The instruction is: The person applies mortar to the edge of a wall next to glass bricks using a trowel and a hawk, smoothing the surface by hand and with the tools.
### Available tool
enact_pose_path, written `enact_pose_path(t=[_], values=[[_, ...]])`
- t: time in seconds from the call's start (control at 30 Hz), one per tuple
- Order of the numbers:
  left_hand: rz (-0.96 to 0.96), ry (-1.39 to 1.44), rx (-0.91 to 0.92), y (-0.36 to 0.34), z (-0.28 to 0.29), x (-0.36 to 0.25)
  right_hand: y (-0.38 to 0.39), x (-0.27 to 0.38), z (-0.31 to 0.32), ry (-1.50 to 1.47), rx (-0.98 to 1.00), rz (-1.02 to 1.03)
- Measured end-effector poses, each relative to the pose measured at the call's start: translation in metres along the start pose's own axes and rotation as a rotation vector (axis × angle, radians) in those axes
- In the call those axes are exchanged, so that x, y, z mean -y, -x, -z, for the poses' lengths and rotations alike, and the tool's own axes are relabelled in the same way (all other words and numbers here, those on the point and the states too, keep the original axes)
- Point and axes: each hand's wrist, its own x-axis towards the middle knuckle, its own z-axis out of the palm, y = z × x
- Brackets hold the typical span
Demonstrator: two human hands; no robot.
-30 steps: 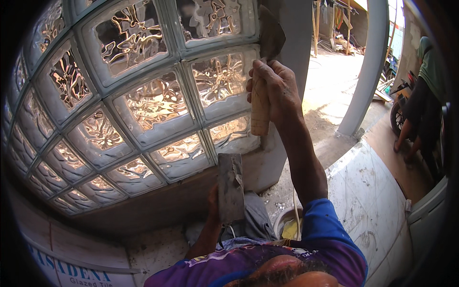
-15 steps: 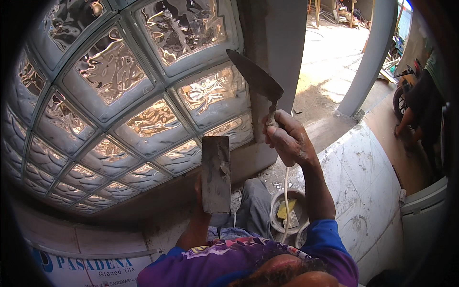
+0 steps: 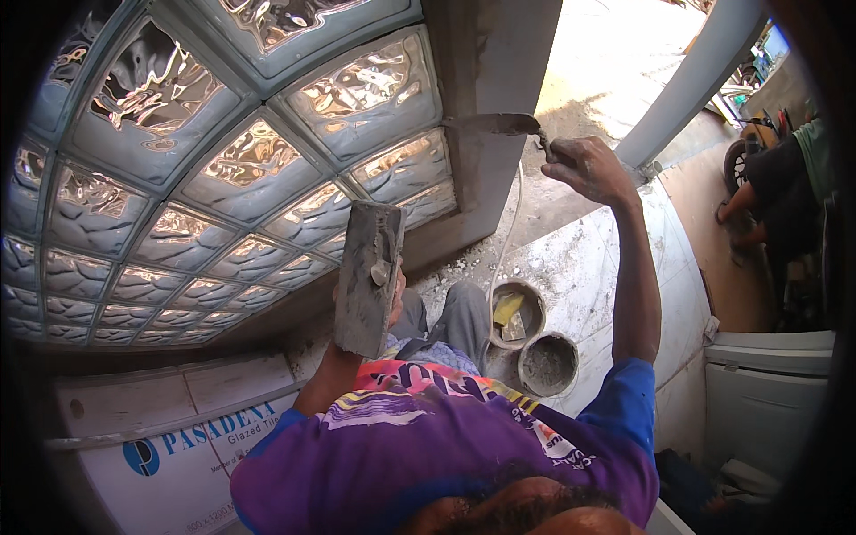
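Note:
My left hand (image 3: 396, 301) grips a long, rectangular, mortar-smeared board (image 3: 364, 276) from beneath, with a small lump of mortar on its face; most of the hand is hidden behind it. My right hand (image 3: 590, 169) is closed around the handle of a pointed trowel (image 3: 508, 125). The trowel's blade lies edge-on to me, its tip at the grey mortar strip (image 3: 461, 85) along the glass-block wall (image 3: 361, 89). Whether the blade presses on the strip, I cannot tell.
Below stand a bucket (image 3: 540, 309) with a yellow sponge and a bucket of grey mortar (image 3: 547, 366). A cable (image 3: 510, 227) hangs near them. Large tile boxes (image 3: 107, 392) stand lower left, a column (image 3: 691, 85) upper right. Another person (image 3: 780, 192) crouches at the right beside a wheel.
My right hand has moved right and up, and the trowel has turned from pointing up-left to lying nearly level against the wall's edge. The board has shifted left and tilted; my view has moved.

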Motion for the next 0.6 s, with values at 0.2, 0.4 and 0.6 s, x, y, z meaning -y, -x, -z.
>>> enact_pose_path(t=[0.2, 0.4, 0.6], values=[[-0.037, 0.042, 0.07, -0.025, -0.059, -0.003, -0.041, 0.0, 0.03, 0.089, 0.066, 0.069], [-0.151, -0.032, -0.198, -0.04, -0.109, 0.006, -0.063, -0.007, 0.057, 0.031, 0.219, 0.013], [-0.363, -0.024, -0.596, -0.06, -0.176, 0.02, -0.042, -0.025, 0.096, -0.132, 0.341, -0.283]])
